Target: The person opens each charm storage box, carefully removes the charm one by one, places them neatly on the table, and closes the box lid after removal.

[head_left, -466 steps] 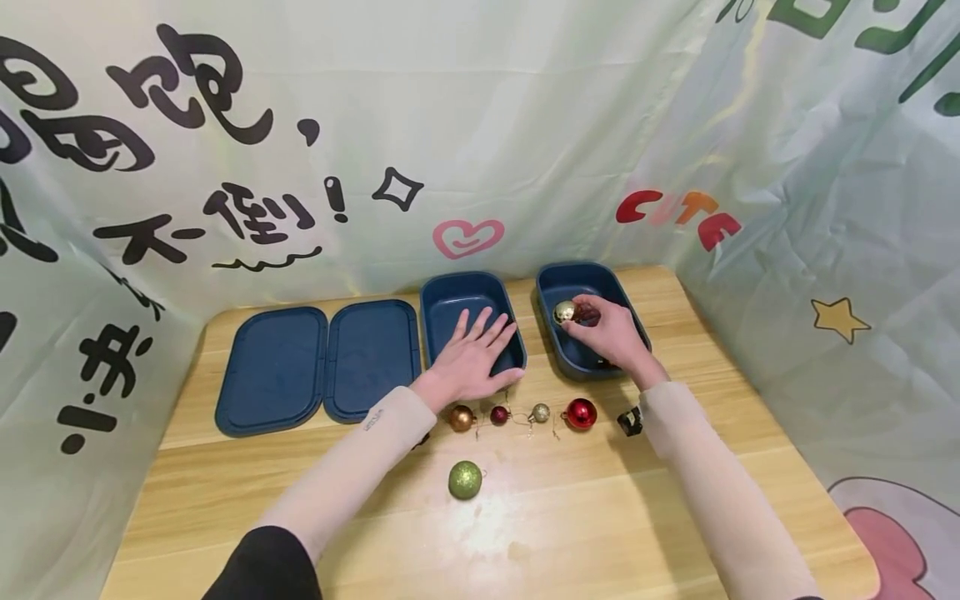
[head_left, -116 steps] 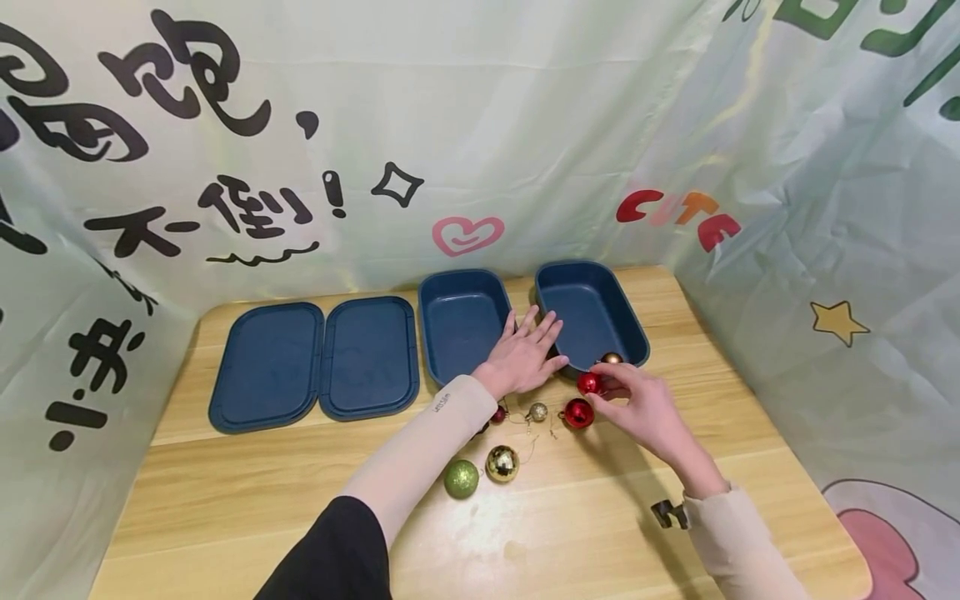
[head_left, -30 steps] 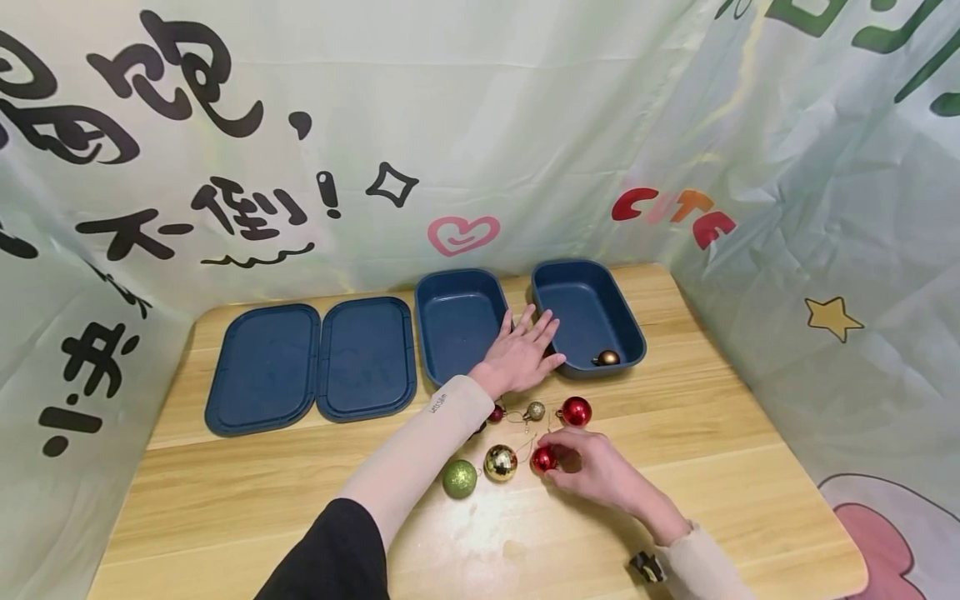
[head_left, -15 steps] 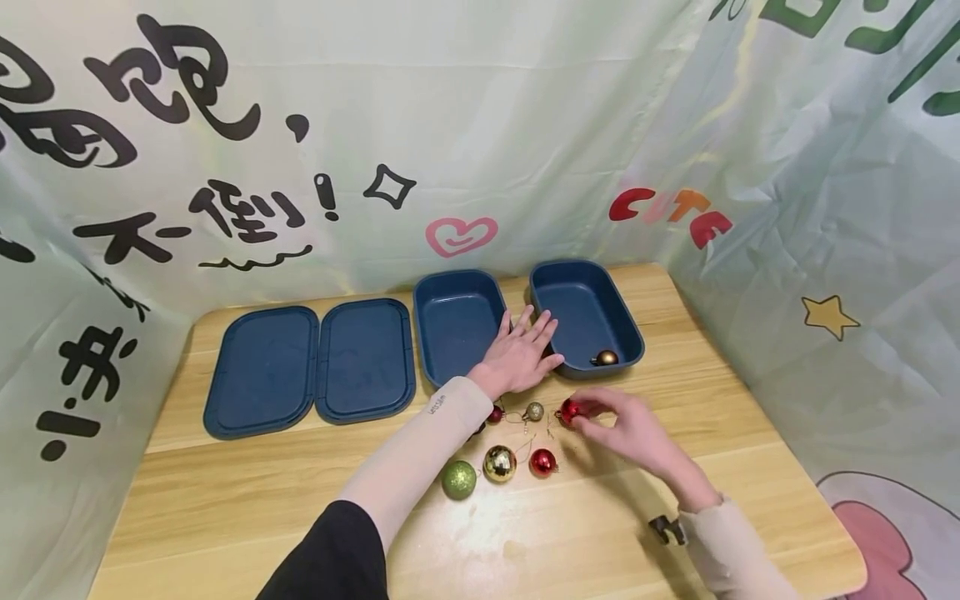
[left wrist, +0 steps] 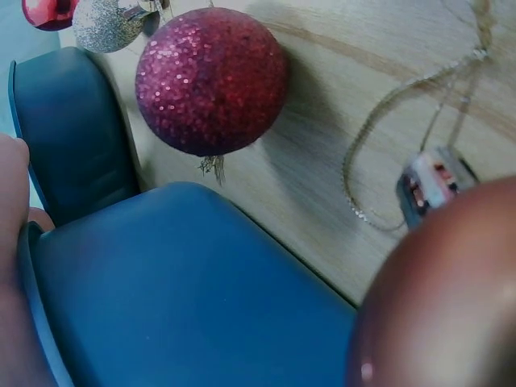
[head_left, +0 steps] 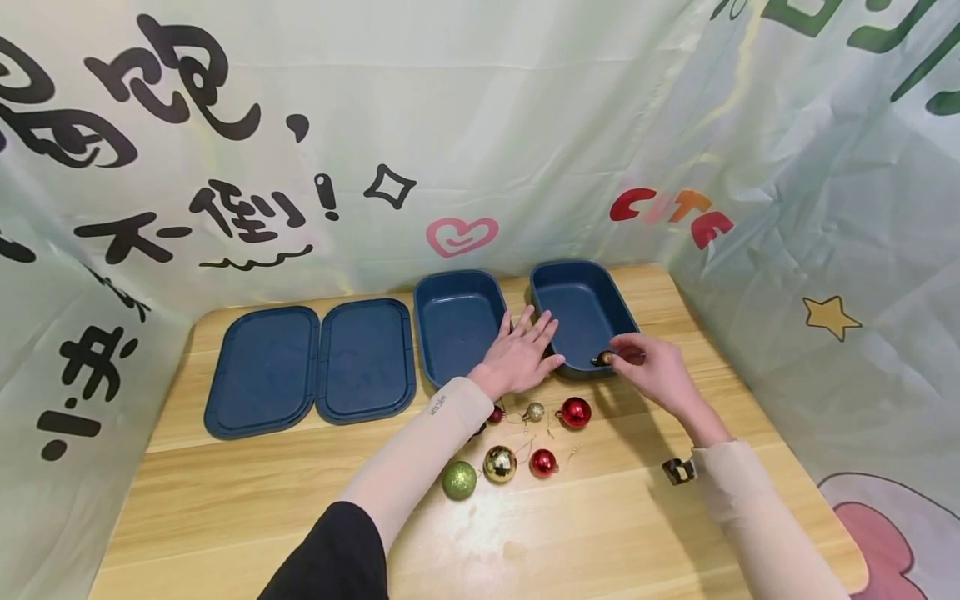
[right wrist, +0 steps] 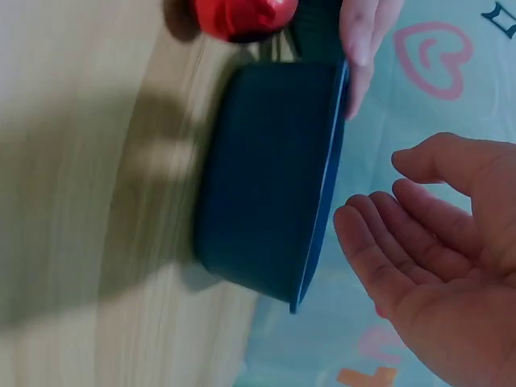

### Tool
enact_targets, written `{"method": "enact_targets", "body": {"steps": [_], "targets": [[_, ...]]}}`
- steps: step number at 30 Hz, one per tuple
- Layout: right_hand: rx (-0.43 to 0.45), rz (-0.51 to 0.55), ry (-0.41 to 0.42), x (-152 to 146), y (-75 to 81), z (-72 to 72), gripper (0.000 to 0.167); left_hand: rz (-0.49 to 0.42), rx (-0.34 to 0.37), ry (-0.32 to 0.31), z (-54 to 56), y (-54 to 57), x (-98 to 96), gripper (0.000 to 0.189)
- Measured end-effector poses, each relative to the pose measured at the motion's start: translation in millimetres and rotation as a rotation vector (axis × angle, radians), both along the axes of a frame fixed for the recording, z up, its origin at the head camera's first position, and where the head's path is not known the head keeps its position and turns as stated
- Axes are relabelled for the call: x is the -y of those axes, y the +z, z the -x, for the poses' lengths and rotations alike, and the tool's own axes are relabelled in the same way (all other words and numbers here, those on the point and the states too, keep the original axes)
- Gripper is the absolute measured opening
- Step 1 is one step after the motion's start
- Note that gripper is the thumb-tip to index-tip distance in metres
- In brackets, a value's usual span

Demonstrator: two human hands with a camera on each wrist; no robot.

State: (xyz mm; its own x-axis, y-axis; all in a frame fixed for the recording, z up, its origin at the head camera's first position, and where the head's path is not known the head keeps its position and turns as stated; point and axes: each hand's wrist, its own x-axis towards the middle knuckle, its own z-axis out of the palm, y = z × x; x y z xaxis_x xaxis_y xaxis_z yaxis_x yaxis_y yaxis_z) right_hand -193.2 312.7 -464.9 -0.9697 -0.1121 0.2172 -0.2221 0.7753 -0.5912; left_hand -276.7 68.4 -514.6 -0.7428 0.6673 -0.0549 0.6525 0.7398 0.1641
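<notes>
My left hand [head_left: 517,358] lies with spread fingers across the near rims of the left box [head_left: 459,317] and right box [head_left: 581,312]. Over the right box's near rim is my right hand [head_left: 656,375], its fingertips beside a small bronze bauble [head_left: 604,357] inside. The right wrist view shows that hand [right wrist: 435,250] with thumb and fingers apart, nothing between them. Before the boxes lie a dark red glitter bauble [head_left: 496,414], a pale gold one [head_left: 535,412] and a shiny red one [head_left: 575,412]. Nearer are a green bauble [head_left: 459,480], a gold one [head_left: 500,463] and a smaller red one [head_left: 543,462].
Two flat blue lids [head_left: 262,371] lie side by side on the left of the wooden table [head_left: 247,517]. A copper bauble [left wrist: 451,298] shows close up in the left wrist view; my left arm covers it in the head view. A printed curtain [head_left: 525,150] hangs behind.
The gold bauble, once held over the right box, now lies beside the green one. My right hand set the smaller red bauble beside it, touched the larger red one, then moved to the right box.
</notes>
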Motion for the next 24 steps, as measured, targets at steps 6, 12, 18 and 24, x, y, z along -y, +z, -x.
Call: {"method": "enact_targets", "body": {"steps": [6, 12, 18, 24], "targets": [[0.072, -0.04, -0.014, -3.8, 0.3, 17.7, 0.026, -0.001, 0.0, -0.004, -0.2, 1.3, 1.1, 0.075], [0.115, -0.066, -0.02, -8.7, -5.2, 31.1, 0.028, -0.014, 0.001, -0.01, -0.4, 0.4, 0.2, 0.075], [0.157, -0.093, 0.003, -11.6, -9.7, 39.7, 0.031, -0.007, 0.002, -0.003, -0.6, 0.5, -0.7, 0.074], [0.203, -0.122, 0.042, -9.1, -7.7, 46.4, 0.034, -0.012, 0.008, 0.0, -0.6, 0.8, 0.4, 0.075]]}}
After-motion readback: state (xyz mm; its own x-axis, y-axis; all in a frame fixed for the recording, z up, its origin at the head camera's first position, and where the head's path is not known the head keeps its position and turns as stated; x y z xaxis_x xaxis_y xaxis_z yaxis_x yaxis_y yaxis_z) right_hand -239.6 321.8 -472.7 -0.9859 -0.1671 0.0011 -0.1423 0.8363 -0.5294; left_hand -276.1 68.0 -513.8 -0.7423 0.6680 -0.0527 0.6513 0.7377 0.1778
